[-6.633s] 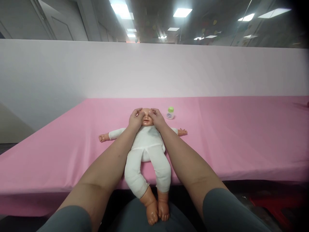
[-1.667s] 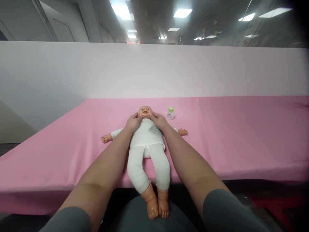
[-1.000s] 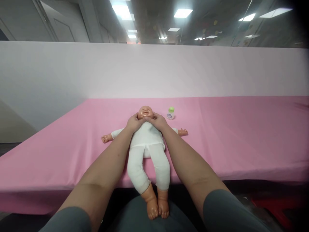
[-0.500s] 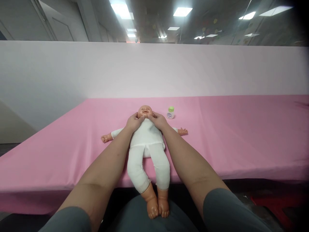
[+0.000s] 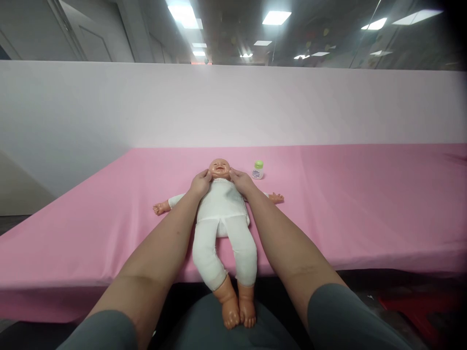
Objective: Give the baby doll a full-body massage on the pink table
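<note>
Baby doll (image 5: pixel 221 214): lies face up at centre frame on the pink surface (image 5: pixel 346 204), arms spread, feet hanging over the near edge.
Left hand (image 5: pixel 200 183): fingers curled narrow, tips touching the doll's cheek.
Right hand (image 5: pixel 241 181): fingers likewise narrow, pressed against the other cheek.
Green-capped bottle (image 5: pixel 257 170): upright, just right of the head.
</note>
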Motion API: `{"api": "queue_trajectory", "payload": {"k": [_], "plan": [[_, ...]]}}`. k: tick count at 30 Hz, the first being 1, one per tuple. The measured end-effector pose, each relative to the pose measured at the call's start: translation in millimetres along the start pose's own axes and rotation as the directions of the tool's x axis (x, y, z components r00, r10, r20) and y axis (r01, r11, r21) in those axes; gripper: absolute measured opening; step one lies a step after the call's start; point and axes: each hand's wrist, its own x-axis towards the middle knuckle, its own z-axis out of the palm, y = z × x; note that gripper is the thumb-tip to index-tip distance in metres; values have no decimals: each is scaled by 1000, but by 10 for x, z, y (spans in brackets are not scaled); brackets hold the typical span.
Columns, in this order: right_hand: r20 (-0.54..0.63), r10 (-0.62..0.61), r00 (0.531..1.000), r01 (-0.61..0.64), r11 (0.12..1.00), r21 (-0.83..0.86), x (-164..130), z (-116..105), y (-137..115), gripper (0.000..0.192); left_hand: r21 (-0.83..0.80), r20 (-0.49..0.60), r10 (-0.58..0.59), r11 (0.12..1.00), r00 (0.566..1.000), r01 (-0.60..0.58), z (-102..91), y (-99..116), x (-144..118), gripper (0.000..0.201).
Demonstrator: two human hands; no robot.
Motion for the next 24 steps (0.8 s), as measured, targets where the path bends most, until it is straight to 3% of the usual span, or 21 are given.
{"api": "queue_trajectory", "payload": {"k": [5, 10, 16, 24], "plan": [[-26, -3, 1000, 3, 1000, -10, -1, 21, -15, 50, -19, 20, -27, 999, 999, 27, -1, 11, -8, 55], [-10, -69, 998, 66, 978, -196, -59, 15, -87, 61, 158, 70, 31, 986, 997, -41, -70, 103, -75, 58], [-50, -43, 998, 27, 958, -287, -57, 43, -93, 67, 277, 79, 25, 960, 997, -46, -68, 229, -160, 65], [-31, -82, 996, 70, 959, -273, -39, 17, -52, 57, 230, 71, 9, 973, 997, -25, -73, 179, -127, 56]]}}
